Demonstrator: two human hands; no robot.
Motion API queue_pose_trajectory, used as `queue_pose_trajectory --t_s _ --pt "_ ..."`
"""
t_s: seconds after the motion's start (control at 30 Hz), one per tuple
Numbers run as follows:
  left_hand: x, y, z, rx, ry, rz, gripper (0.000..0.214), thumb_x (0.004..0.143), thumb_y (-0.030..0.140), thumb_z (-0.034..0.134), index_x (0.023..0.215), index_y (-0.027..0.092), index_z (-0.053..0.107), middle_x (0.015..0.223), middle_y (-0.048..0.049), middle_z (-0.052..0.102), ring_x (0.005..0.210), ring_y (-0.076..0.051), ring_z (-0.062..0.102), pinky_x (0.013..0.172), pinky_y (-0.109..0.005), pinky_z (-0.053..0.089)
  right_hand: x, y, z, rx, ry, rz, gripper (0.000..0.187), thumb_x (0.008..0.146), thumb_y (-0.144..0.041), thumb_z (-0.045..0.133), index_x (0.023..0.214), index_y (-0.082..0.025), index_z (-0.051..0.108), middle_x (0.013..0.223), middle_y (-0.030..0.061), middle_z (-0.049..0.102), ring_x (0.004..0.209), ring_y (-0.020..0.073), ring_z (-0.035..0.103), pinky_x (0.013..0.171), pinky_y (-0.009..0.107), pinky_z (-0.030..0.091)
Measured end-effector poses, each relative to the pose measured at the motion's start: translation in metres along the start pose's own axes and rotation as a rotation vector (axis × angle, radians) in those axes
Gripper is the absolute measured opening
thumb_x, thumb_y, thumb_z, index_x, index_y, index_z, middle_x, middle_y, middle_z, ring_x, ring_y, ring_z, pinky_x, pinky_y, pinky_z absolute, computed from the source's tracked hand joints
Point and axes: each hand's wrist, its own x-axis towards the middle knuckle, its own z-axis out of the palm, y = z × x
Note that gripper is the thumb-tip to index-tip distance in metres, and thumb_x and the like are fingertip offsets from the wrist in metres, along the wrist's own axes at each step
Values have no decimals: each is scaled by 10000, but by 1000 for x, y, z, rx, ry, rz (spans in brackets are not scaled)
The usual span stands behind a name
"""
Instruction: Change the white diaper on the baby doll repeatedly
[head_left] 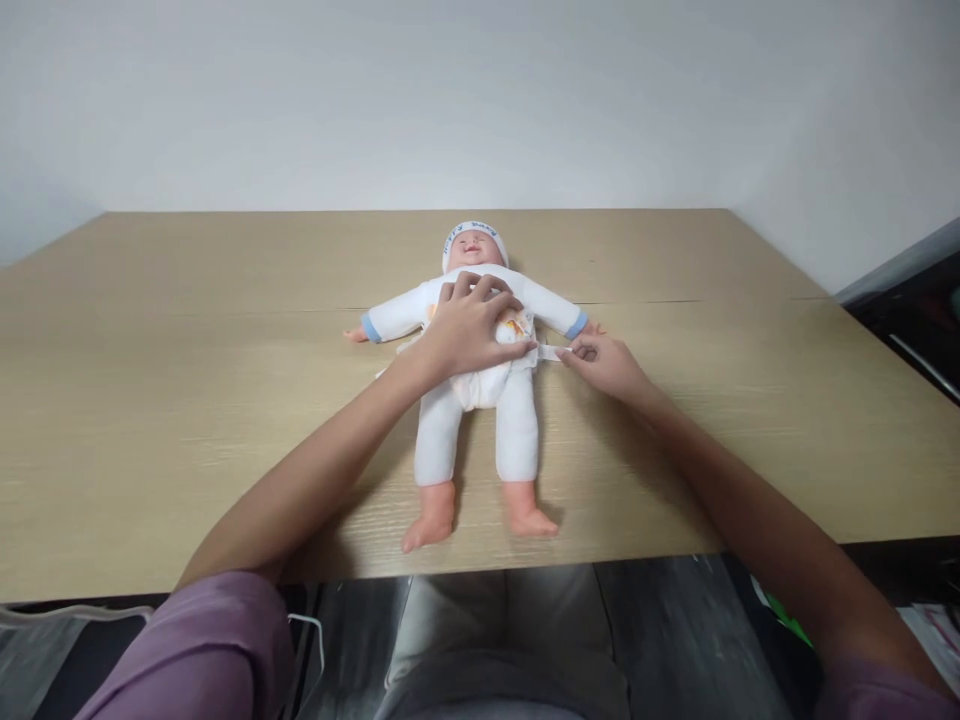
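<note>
A baby doll (517, 430) in white clothes and a printed cap lies on its back, feet toward me. Around its hips sits a white diaper (480, 390). My left hand (472, 325) lies spread across the doll's belly, its thumb pressing near the diaper's right edge and covering part of the front print. Just right of the doll, my right hand (604, 365) pinches the end of a white diaper tab (551, 353), which is stretched out sideways. On the left, a bit of the diaper's other side shows past my left wrist.
The doll lies on a wooden table (225, 400) whose front edge is close to my body. A pale wall (480, 100) rises behind it. A dark object (911, 310) stands at the right side, and a white cable (311, 625) hangs below the front edge.
</note>
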Motion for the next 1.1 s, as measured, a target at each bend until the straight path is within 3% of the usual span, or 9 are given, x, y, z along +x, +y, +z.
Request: queue_pose_trajectory --t_s 0.1,0.2,0.37,0.47,0.6,0.7,0.83,0.97,1.1 --pt "0 0 1 15 -11 -8 615 881 669 827 1341 262 777 1472 -145 682 1414 -487 499 1191 -656 394 6 -16 -10 229 -50 -20 570 836 -801 733 753 -245 638 705 -7 610 709 195 567 701 341 439" --pt "1 1 3 14 0 -7 620 854 655 849 1325 260 776 1478 -151 673 1408 -492 496 1198 -662 381 22 -47 -11 319 -67 -88 557 841 -764 788 761 -235 630 777 6 656 770 193 593 756 337 475" --pt "1 -1 7 -27 13 -16 558 826 592 871 1249 247 754 1497 -150 662 1422 -507 481 1192 -676 372 48 -91 15 184 -137 -114 393 956 -564 767 777 -240 635 770 12 673 743 191 591 737 346 474" --pt "2 -2 6 -73 -13 -46 573 812 527 881 1273 223 728 1480 -158 663 1424 -514 482 1200 -690 370 39 -96 30 137 -40 -206 313 1016 -517 711 872 -248 640 845 23 696 780 203 618 761 361 519" --pt "3 -11 -8 -233 -86 -58 711 796 545 906 1403 248 685 1493 -128 661 1475 -505 454 1229 -713 375 4 -84 39 140 166 -461 309 1101 -530 598 1180 -247 692 1260 112 735 1133 272 706 1020 430 602" --pt "-2 -25 -21 -505 -130 -28 793 816 566 921 1500 276 644 1546 -115 640 1512 -445 492 1252 -610 446 -16 -73 40 43 126 -618 450 1158 -540 473 1481 -273 637 1569 126 660 1508 316 587 1292 525 481" --pt "-31 -46 -24 -701 1 -63 667 957 630 819 1488 265 648 1551 -120 655 1440 -337 617 1224 -469 520 -21 -64 38 -24 28 -706 600 1176 -564 399 1704 -291 485 1761 86 534 1669 306 450 1398 557 363" --pt "-78 -71 -18 -516 156 -110 505 1065 608 669 1430 260 648 1534 -121 674 1422 -316 619 1252 -509 498 -16 -60 38 -25 21 -716 608 1179 -550 377 1716 -286 483 1756 89 549 1664 309 465 1391 555 374" --pt "-114 -93 -20 -292 180 -216 437 1043 570 673 1322 235 659 1394 -118 722 1301 -323 627 1179 -539 515 -14 -64 37 -30 128 -751 535 1168 -531 432 1610 -274 590 1657 125 641 1563 348 572 1325 602 435"
